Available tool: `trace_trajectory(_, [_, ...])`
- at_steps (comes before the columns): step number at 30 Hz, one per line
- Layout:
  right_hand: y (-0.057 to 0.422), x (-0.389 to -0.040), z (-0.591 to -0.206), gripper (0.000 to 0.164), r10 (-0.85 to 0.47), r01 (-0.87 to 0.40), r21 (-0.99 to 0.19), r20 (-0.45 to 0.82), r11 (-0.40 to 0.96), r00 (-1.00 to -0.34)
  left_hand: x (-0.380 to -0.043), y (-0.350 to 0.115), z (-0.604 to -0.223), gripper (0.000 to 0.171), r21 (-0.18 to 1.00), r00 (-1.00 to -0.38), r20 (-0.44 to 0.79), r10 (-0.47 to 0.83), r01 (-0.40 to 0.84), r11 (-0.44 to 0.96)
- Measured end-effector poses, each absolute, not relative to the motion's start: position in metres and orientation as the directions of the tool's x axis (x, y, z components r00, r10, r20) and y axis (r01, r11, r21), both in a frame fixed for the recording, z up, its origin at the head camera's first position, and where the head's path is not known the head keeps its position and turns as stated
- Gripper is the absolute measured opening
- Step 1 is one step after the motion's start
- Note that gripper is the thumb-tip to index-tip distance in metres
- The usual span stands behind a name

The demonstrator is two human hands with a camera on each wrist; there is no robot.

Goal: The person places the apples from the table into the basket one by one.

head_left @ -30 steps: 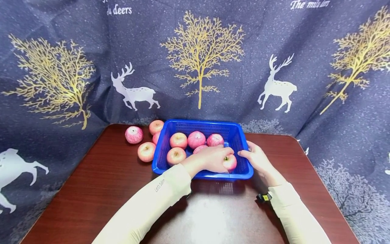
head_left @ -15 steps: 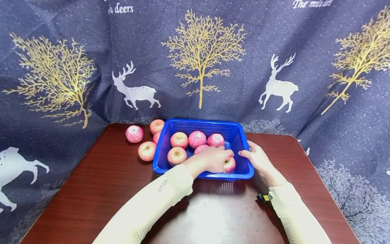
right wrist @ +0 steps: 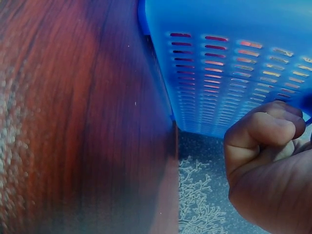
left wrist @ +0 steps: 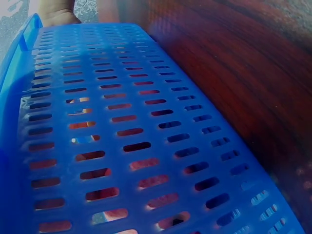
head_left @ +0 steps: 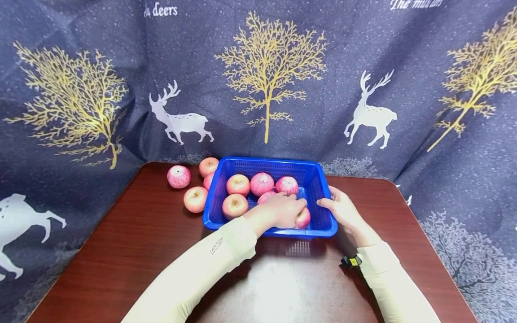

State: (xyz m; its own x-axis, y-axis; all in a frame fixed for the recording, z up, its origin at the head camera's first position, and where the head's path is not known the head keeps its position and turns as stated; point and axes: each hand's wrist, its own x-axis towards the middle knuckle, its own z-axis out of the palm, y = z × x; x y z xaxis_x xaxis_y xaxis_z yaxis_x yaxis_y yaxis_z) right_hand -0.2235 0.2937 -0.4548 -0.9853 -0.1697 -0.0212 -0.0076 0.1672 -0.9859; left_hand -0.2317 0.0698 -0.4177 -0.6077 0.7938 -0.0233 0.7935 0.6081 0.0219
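A blue plastic basket [head_left: 274, 233] with slotted walls holds several red-and-yellow apples. My left hand [head_left: 282, 211] reaches into its front right part and grips an apple [head_left: 303, 218], which it partly covers. Just behind that hand lies a pink apple [head_left: 266, 197], half hidden. My right hand [head_left: 343, 211] holds the basket's right end, thumb over the rim; its curled fingers also show in the right wrist view beside the slotted wall. In the left wrist view the basket's wall blocks sight of the left hand.
Left of the basket, several loose apples sit on the brown table [head_left: 133, 233], among them a pink one [head_left: 179, 176] and a yellowish one [head_left: 195, 199]. A dark curtain [head_left: 258, 89] with deer and trees hangs behind the table's far edge.
My left hand and the gripped apple have shifted slightly left within the basket. The right hand keeps its hold on the rim. The head view has moved a little.
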Motion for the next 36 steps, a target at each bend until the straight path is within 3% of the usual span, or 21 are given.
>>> trace_trajectory(23, [0.293, -0.224, -0.454, 0.052, -0.153, 0.012, -0.984, -0.040, 0.179, -0.987, -0.232, 0.061, -0.407, 0.023, 0.076, -0.612, -0.051, 0.789, 0.786, 0.614])
trace_trajectory(30, [0.292, -0.225, -0.454, 0.051, -0.166, 0.000, -0.988, -0.026, 0.152, -0.986, -0.230, 0.056, -0.400, 0.046, 0.074, -0.619, -0.026, 0.785, 0.782, 0.619])
trace_trajectory(36, [0.293, -0.224, -0.456, 0.051, -0.180, -0.012, -0.991, -0.012, 0.134, -0.984, -0.230, 0.051, -0.391, 0.068, 0.142, -0.579, -0.002, 0.815, 0.807, 0.574])
